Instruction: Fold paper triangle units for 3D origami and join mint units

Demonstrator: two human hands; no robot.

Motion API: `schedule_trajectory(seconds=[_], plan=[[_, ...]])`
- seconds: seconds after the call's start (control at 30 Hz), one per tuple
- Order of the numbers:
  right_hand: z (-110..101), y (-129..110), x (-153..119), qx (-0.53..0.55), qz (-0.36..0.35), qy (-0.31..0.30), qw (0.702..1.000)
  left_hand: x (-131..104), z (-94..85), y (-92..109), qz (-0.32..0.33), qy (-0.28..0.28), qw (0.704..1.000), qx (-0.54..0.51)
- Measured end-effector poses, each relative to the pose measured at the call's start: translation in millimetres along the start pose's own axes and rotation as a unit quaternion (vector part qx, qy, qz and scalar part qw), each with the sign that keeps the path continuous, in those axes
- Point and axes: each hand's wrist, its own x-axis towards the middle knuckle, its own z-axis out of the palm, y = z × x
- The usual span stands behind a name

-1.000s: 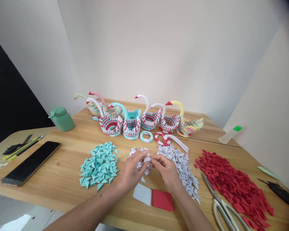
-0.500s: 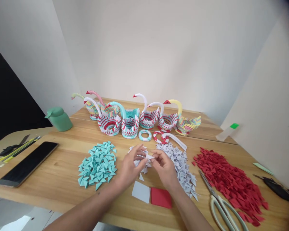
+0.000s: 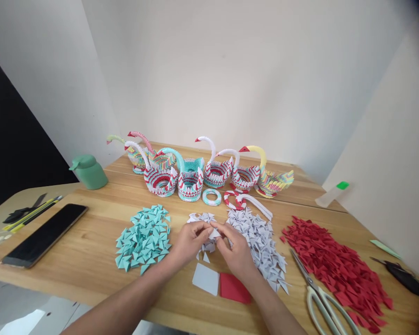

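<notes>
Between both hands is a small folded white paper piece point(image 3: 214, 234), pinched at its edges over the table. My left hand point(image 3: 192, 239) grips it from the left with thumb and fingers closed together. From the right, my right hand point(image 3: 234, 246) pinches the same piece with thumb and forefinger. Just behind the fingers lies a small heap of white folded paper triangles point(image 3: 199, 217), partly hidden by them. A larger pile of white triangles point(image 3: 261, 237) spreads right of my right hand. Flat below the hands are white paper sheets point(image 3: 206, 278) and red paper sheets point(image 3: 233, 287), the red partly covered by my right wrist.
Turquoise triangles point(image 3: 144, 238) lie left, red triangles point(image 3: 338, 265) right, beside large scissors point(image 3: 319, 295). Several paper swans point(image 3: 191, 184) and two paper rings point(image 3: 211, 197) stand behind. A phone point(image 3: 45, 235), green container point(image 3: 90, 172) and glue bottle point(image 3: 331, 194) sit toward the sides.
My hands have come closer together on the white paper piece, and my left fingers have closed from a spread pose. The whole view has shifted slightly.
</notes>
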Motion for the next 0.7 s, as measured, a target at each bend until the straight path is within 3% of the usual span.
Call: schedule_trajectory(seconds=[0.13,0.2,0.27,0.43,0.53,0.7], plan=[[-3.5,1.4,0.0,0.069,0.075,0.0,0.995,-0.3,0.4,4.4,-0.056,-0.042,0.995,-0.068],[-4.1,3.8,-0.1,0.121,0.132,-0.002,0.984,-0.9,2.0,4.3,-0.028,-0.044,0.998,-0.026],[-3.2,6.0,-0.4,0.152,0.162,-0.004,0.975,-1.7,3.5,3.5,0.039,-0.023,0.997,0.07],[0.5,8.1,-1.7,0.157,0.165,-0.002,0.974,-3.7,4.1,4.9,0.167,0.015,0.949,0.267],[0.5,7.5,-1.9,0.155,0.163,0.001,0.974,-4.4,3.3,6.5,0.182,0.011,0.943,0.277],[2.7,4.3,-2.5,0.134,0.145,0.009,0.98,-4.4,3.3,6.6,0.165,0.025,0.957,0.236]])
